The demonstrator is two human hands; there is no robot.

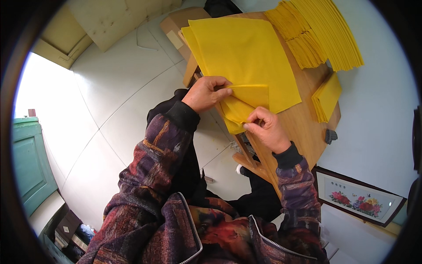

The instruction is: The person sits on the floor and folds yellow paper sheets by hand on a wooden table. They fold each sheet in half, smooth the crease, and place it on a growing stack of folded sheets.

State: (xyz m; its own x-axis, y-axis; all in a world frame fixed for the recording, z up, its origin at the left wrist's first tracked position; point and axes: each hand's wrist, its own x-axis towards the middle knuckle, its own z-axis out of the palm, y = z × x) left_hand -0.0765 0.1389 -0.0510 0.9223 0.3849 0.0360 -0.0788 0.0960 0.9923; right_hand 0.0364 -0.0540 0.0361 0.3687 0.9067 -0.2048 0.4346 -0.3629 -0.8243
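My left hand (pixel 205 93) presses down on a folded yellow paper sheet (pixel 246 102) at the near edge of a wooden table (pixel 303 127). My right hand (pixel 268 130) pinches the lower fold of the same sheet between thumb and fingers. The sheet lies on top of a stack of flat yellow sheets (pixel 241 53) spread over the table's left part. Both sleeves are dark with a red and purple pattern.
A large fanned pile of yellow paper (pixel 321 35) sits at the table's far end, and a small stack of folded yellow pieces (pixel 327 97) lies at its right edge. A cardboard box (pixel 176 31) stands beyond the table. A framed flower picture (pixel 358 198) leans at lower right, a green door (pixel 30 163) at left.
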